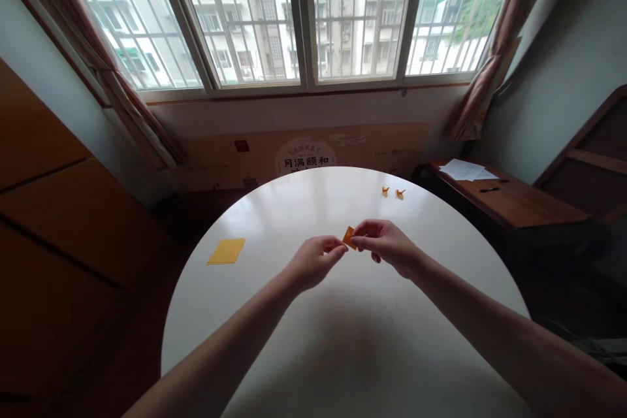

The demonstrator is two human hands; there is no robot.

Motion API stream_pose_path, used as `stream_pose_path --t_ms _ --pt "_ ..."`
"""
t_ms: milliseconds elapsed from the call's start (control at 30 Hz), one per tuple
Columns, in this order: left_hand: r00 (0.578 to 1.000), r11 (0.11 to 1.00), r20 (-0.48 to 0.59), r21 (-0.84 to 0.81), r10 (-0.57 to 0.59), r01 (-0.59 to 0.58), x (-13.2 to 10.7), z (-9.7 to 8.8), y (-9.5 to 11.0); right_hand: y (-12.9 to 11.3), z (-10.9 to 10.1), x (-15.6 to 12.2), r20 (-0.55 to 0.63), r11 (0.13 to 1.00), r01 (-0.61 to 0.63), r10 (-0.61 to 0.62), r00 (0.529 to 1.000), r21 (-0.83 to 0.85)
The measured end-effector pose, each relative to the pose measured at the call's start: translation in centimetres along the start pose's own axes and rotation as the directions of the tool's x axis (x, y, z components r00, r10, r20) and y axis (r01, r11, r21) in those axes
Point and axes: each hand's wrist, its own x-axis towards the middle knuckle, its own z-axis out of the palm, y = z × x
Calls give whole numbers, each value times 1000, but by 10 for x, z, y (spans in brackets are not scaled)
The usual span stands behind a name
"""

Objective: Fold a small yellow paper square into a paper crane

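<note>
A small folded piece of orange paper (349,236) is held up between my two hands over the white round table (313,353). My left hand (317,260) pinches its lower left corner between thumb and forefinger. On the other side, my right hand (385,243) grips the paper's right edge with thumb and fingers. Two small folded paper cranes, one crane (385,191) and another crane (400,194), stand near the table's far right edge. To the left lies a stack of yellow paper squares (226,251).
Beyond the table's right side is a wooden bench (529,199) with white sheets (467,170) and a dark pen-like object (488,190). A wooden cabinet (53,241) stands at the left. Barred windows (304,19) and curtains (132,111) are behind the table.
</note>
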Motion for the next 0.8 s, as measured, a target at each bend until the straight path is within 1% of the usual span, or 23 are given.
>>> stream_pose_path --t_ms 67,133,200,267,367,467,633,800 --pt "1000 979 2 -206 -2 3 2 7 4 3 5 0 -49 998 4 -1 999 67" --pt "999 931 -32 -366 -9 -3 1 16 5 7 11 -1 -91 993 5 6 996 117" --pt "991 870 -91 -491 -100 43 -3 22 4 12 17 -4 -103 988 6 11 995 156" --pt "982 825 -95 -559 -164 84 -7 26 2 18 22 -7 -118 981 9 15 993 195" --pt "970 808 -110 -578 -218 116 -11 26 0 24 28 -12 -113 977 5 20 993 211" --pt "966 803 -105 -581 -237 134 -12 23 -1 28 30 -17 -86 977 -7 26 996 214" --pt "963 795 -68 -582 -260 174 -12 21 -2 31 23 -18 -25 981 -49 54 998 188" --pt "968 831 -73 -531 -239 166 -12 21 -4 32 18 -17 43 995 -29 25 999 93"
